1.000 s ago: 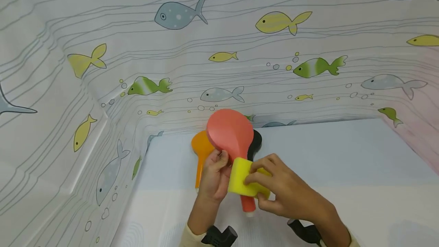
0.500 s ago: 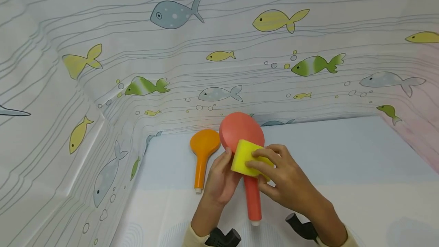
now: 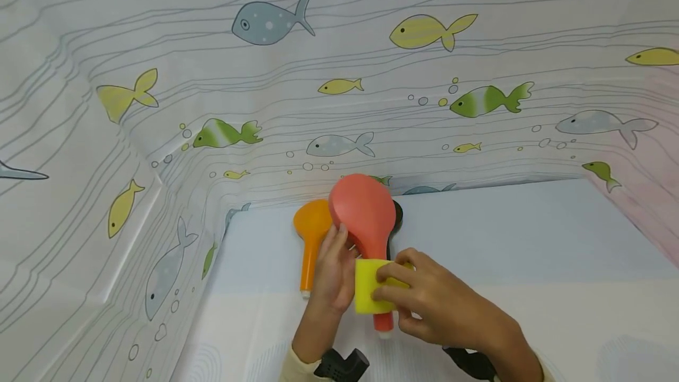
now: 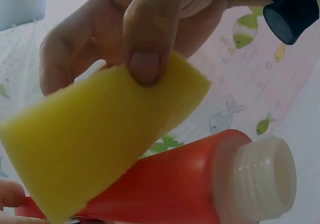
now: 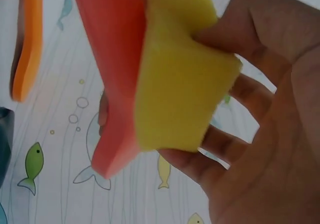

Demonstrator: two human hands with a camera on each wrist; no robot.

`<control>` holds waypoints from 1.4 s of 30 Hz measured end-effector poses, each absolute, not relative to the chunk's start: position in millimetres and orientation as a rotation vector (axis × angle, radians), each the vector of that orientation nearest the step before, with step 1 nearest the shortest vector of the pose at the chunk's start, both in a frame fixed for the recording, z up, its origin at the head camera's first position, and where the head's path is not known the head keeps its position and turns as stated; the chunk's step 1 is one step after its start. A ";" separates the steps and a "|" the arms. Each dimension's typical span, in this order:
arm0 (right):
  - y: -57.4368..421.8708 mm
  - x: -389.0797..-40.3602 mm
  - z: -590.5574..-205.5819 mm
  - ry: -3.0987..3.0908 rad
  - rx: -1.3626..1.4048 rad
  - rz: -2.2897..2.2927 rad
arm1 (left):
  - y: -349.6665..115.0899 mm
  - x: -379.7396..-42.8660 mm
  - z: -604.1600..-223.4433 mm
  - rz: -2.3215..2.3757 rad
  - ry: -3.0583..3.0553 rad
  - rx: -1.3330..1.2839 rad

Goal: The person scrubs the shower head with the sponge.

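My left hand (image 3: 333, 279) holds a red paddle-shaped thing (image 3: 362, 202) by its neck, thumb at the near edge. It has a round head, and its tapering handle ends in a white threaded tip (image 4: 272, 179). A yellow sponge (image 3: 367, 287) lies across the handle in the head view, pinched by my right hand (image 3: 432, 299) between thumb and bent fingers. From the right wrist, the sponge (image 5: 180, 94) appears pressed along the red paddle's side (image 5: 117, 49). Most of my left fingers are hidden behind the paddle.
An orange paddle of like shape (image 3: 312, 223) lies on the table (image 3: 530, 240) left of the red one. A black round-headed one (image 3: 398, 217) is partly hidden behind it. Fish-printed sheeting (image 3: 361, 117) rises behind and at the left.
The sponge has gone up to the lower head of the red paddle, then back down onto its handle. The paddle has shifted right, then back left, uncovering the black one again.
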State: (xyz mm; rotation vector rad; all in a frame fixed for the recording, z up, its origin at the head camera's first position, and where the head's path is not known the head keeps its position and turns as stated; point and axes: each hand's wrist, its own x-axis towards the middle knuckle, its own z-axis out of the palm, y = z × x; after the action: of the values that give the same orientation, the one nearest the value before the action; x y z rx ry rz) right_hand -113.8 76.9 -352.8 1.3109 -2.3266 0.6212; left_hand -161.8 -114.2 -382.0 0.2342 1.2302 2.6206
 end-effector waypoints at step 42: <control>245.3 -145.7 -398.1 -2.746 0.489 0.744 | -57.0 -209.6 -431.6 2.528 1.221 -0.067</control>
State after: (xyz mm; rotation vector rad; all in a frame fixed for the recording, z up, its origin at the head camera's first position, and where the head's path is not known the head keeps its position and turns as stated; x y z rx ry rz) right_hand -145.7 245.3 -398.1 0.4894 -2.7461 0.7443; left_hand -209.6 -57.0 -431.6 -0.0667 1.2210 2.5284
